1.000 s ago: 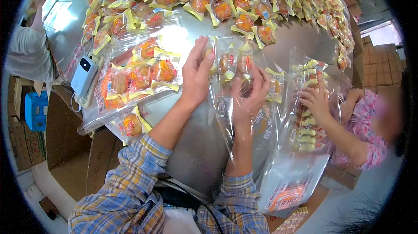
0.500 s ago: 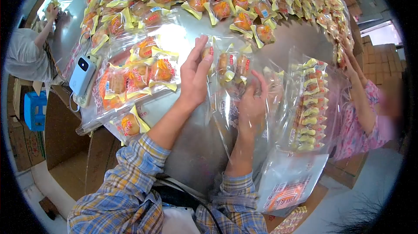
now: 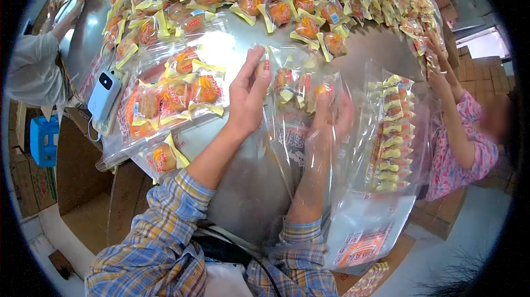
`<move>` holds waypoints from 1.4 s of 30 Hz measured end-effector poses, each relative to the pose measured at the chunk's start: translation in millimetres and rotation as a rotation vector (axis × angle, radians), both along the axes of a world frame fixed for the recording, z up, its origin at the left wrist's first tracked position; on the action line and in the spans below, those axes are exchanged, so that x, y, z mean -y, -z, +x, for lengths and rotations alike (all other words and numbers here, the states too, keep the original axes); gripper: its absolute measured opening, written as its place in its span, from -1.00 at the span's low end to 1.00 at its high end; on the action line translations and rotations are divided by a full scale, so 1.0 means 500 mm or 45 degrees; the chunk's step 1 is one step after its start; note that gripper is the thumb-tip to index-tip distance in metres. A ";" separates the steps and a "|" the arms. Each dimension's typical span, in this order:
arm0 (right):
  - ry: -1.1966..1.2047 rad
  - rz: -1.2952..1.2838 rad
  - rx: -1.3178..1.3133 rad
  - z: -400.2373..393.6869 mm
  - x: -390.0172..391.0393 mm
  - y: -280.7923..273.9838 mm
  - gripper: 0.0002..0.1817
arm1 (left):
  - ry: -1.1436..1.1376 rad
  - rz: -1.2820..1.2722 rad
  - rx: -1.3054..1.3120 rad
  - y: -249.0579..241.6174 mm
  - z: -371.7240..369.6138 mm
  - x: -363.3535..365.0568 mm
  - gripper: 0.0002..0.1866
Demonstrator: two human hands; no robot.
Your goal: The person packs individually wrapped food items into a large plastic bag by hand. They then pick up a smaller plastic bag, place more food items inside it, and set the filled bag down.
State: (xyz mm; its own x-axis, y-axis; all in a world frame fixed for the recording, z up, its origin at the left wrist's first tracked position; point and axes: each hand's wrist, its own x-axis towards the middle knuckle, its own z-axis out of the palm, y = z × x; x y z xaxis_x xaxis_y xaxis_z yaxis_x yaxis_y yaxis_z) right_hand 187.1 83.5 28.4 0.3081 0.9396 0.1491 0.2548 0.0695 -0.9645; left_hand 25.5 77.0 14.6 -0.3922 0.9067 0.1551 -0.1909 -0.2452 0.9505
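A clear plastic bag (image 3: 291, 139) with printed lettering lies in front of me, holding a short row of wrapped cakes (image 3: 302, 85) near its far end. My left hand (image 3: 247, 92) lies along the bag's left side with its fingers stretched out. A wrapped cake at that edge is partly hidden by the thumb. Inside the clear film, my right hand (image 3: 329, 117) has its thumb and fingers around an orange wrapped cake (image 3: 324, 91) at the row's right end. Motion and glare blur these fingers.
Many wrapped cakes (image 3: 281, 12) are heaped across the back. A packed bag (image 3: 395, 137) lies at right, above a printed bag (image 3: 361, 242). More cakes (image 3: 205, 88) and a power bank (image 3: 105, 95) lie left. Co-workers' hands (image 3: 436, 70) reach in from both sides.
My right hand has moved up and slightly right inside the bag, and an orange wrapped cake now shows at its fingertips. My left hand has stayed put. Both co-workers' arms have shifted.
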 end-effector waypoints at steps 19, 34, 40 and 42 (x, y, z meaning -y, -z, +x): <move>-0.005 0.226 0.520 0.013 -0.012 0.023 -0.48 | -0.123 -0.008 0.003 0.009 -0.006 0.000 -0.49; -0.106 0.070 0.221 0.009 -0.016 0.040 -0.25 | -0.155 0.010 0.035 0.008 -0.008 0.002 -0.54; -0.118 -0.066 0.394 0.016 0.000 0.016 -0.15 | -0.174 0.045 0.011 0.000 -0.008 0.003 -0.55; -0.090 -0.001 0.532 0.015 0.004 0.012 -0.10 | -0.170 0.056 0.066 -0.003 -0.006 0.002 -0.55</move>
State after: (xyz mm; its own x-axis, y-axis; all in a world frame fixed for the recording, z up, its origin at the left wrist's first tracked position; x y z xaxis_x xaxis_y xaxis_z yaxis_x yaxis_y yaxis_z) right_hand 194.6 81.4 22.3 0.1559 0.9565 0.2465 0.6184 0.1001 -0.7795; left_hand 22.3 76.0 16.0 -0.5171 0.8389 0.1699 -0.2026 -0.3129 0.9279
